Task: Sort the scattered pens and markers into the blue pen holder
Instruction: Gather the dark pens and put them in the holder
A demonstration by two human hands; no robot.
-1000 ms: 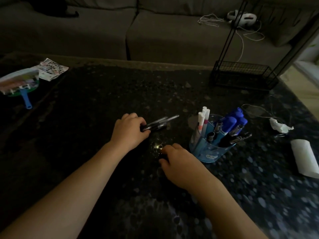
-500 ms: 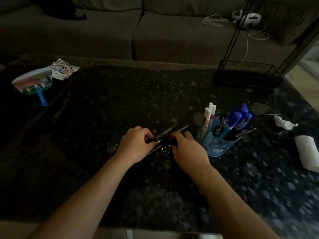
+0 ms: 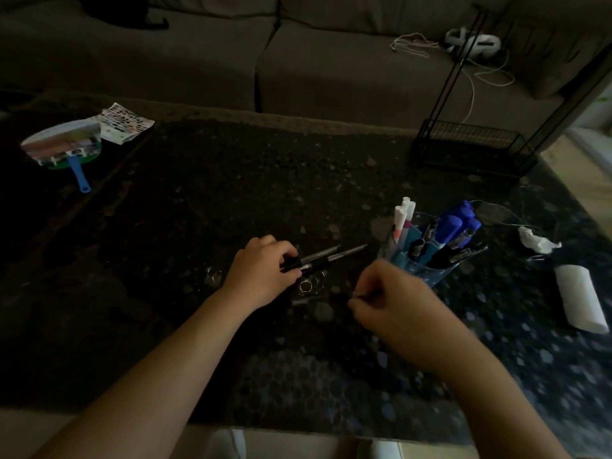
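Observation:
The blue pen holder [image 3: 442,274] stands right of centre on the dark speckled table [image 3: 231,193], holding several pens, white markers and blue-capped markers [image 3: 455,223]. My left hand [image 3: 261,274] rests on the table left of the holder, shut on a small bundle of dark pens [image 3: 326,255] whose tips point right toward the holder. My right hand [image 3: 394,301] hovers just in front of the holder with its fingers pinched on what looks like a thin dark pen [image 3: 362,296]; most of that pen is lost against the dark table.
A hand fan with a blue handle [image 3: 61,149] and a sticker sheet [image 3: 127,122] lie far left. A black wire rack [image 3: 470,147] stands at the back right. A crumpled tissue [image 3: 538,243] and a white roll [image 3: 578,298] lie right. A sofa [image 3: 331,61] runs behind the table.
My right hand left the pen bundle it touched half a second ago and drew back toward me and to the right, fingers pinched. My left hand keeps its hold on the pens.

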